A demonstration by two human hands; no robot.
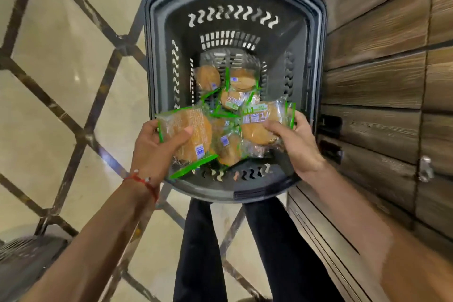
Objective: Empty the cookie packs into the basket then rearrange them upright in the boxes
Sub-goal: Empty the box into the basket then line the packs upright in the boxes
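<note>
Pale polished floor (61, 44) crossed by a dark metal lattice (98, 130) lies to the left, and a wood-panelled wall (380, 81) stands to the right. Between them sits a dark plastic basket (157, 56) holding the cookie packs.

Several loose packs (241, 81) lie flat and jumbled on the basket's bottom, from its middle towards the far end. Each is a round golden cookie sealed in clear film with green edge strips.

They are probably light, and the film looks slick and crinkly, so a loose pinch could slide off. The cookies inside are likely brittle, so squeezing across the disc risks cracking one. The safer hold is by the rim of the cookie or across the flat faces with gentle pressure. The green seal ends would probably twist and let the pack swing.

Two packs are raised above the basket's near edge. The left hand (157, 144) grips one pack (193, 130) with the thumb lying over its top face and the fingers wrapped round its left edge. The right hand (294, 140) holds another pack (257, 130), its fingers curled over the wrapper. Both forearms reach forward and down, converging over the near rim.

A red thread bracelet (143, 180) circles the left wrist. Dark trousers (201, 252) show below the basket. No boxes are in view.
</note>
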